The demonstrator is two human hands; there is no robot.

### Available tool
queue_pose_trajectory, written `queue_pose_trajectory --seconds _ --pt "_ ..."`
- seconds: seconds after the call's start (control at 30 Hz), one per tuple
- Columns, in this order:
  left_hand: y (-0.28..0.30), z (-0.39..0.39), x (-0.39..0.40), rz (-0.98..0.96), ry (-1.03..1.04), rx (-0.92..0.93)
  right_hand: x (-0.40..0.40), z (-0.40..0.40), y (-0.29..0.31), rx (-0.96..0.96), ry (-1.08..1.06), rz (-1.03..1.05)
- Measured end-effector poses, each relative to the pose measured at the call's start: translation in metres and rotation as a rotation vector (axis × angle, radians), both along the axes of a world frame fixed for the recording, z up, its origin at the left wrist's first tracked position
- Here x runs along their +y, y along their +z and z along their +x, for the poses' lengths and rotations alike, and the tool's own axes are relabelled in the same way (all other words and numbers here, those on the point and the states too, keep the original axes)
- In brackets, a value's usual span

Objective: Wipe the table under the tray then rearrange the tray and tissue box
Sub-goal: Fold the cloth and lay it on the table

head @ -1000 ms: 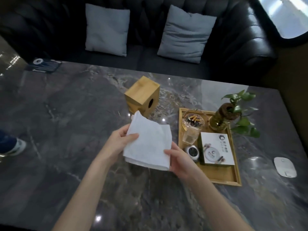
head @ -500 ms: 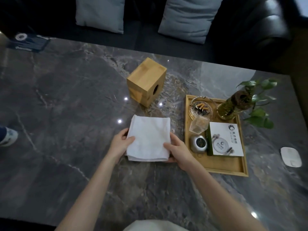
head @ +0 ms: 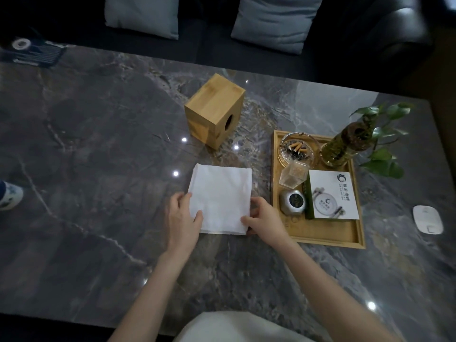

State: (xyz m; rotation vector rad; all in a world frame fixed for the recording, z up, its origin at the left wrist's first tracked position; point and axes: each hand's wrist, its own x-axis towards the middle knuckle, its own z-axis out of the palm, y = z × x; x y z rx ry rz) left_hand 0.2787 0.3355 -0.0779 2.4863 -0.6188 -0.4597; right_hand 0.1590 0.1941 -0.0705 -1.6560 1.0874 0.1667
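Note:
A folded white cloth [head: 220,198] lies flat on the dark marble table [head: 98,156]. My left hand [head: 182,218] pinches its near left corner and my right hand [head: 264,218] pinches its near right corner. Just right of the cloth sits a wooden tray [head: 328,236] holding an ashtray [head: 294,148], a small glass [head: 293,175], a round silver device [head: 293,202], a white card [head: 332,195] and a plant bottle [head: 345,144]. A wooden tissue box [head: 213,109] lies on its side behind the cloth, its round opening facing right.
A white oval pad [head: 427,219] rests near the table's right edge. A dark leaflet [head: 34,54] lies at the far left corner. A black sofa with two grey cushions [head: 274,21] stands behind the table. A shoe [head: 9,196] shows at the left.
Both hands brought the cloth down from the air and laid it flat on the table left of the tray. The camera tilted further down.

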Motion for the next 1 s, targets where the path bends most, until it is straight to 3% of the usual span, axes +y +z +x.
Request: queue_pose_trajectory --seconds 0.13,0.27,0.4,0.73,0.87,1.0 --pt "-0.007 -0.006 0.000 0.086 -0.168 -0.232 0.006 0.006 0.007 0.074 0.120 -0.443" --pt "-0.022 -0.008 -0.001 0.226 -0.255 -0.130 0.020 0.009 -0.007 0.107 0.417 -0.683" --pt "-0.033 -0.011 0.000 0.285 -0.263 -0.117 0.027 0.003 -0.032 0.214 0.587 -0.696" --pt "-0.018 -0.006 -0.007 0.434 -0.326 -0.036 0.020 -0.001 -0.033 0.224 0.673 -0.681" --pt "0.009 0.001 -0.025 0.527 -0.308 0.072 0.000 0.001 -0.005 0.176 0.684 -0.565" --pt "0.042 -0.013 -0.051 0.421 -0.409 0.062 -0.024 -0.014 0.044 0.091 0.542 -0.337"
